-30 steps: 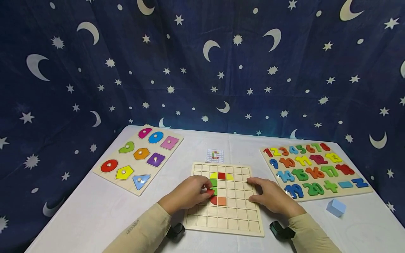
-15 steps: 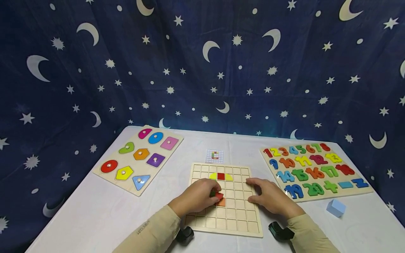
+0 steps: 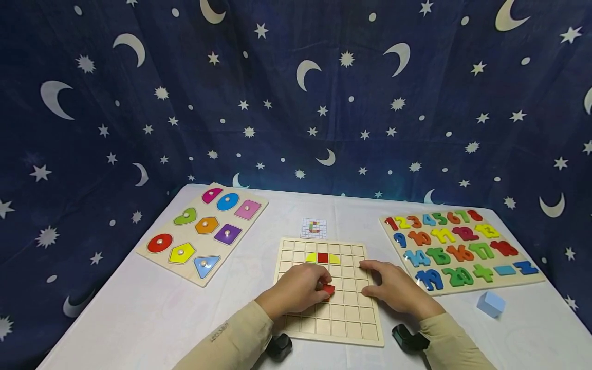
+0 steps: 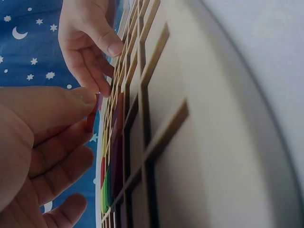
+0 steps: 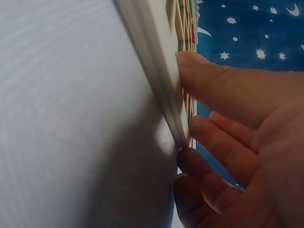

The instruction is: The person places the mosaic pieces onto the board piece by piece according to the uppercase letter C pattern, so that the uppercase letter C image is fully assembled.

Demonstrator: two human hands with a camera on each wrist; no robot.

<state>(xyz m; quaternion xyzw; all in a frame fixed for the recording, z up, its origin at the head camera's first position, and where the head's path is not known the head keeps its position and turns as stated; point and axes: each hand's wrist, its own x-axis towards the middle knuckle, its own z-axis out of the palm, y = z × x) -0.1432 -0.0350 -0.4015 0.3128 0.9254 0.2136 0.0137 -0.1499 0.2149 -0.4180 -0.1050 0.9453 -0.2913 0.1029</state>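
My left hand [image 3: 298,288] pinches a small red piece [image 3: 329,289] between thumb and fingers, close over the middle of a wooden grid board [image 3: 353,312]. In the left wrist view the red piece [image 4: 91,118] stands apart from the grid. A red square [image 3: 322,258] lies in an upper row between two yellow rounded pieces [image 3: 334,259]. Green pieces [image 4: 108,187] show in the left wrist view; the left hand hides them from the head camera. My right hand [image 3: 398,288] touches the board's right edge, thumb and forefinger spread apart.
Behind the board lies a small card [image 3: 314,228] with a coloured grid pattern. A knobbed shape puzzle [image 3: 206,224] sits at the left, a number puzzle [image 3: 455,246] at the right. Near it stands a pale blue block [image 3: 491,303]. A starry cloth [image 3: 277,128] hangs behind the table.
My left hand has moved rightward across the board with the red piece, from the left column to the middle, covering the green and orange pieces. The right hand stays at the edge.
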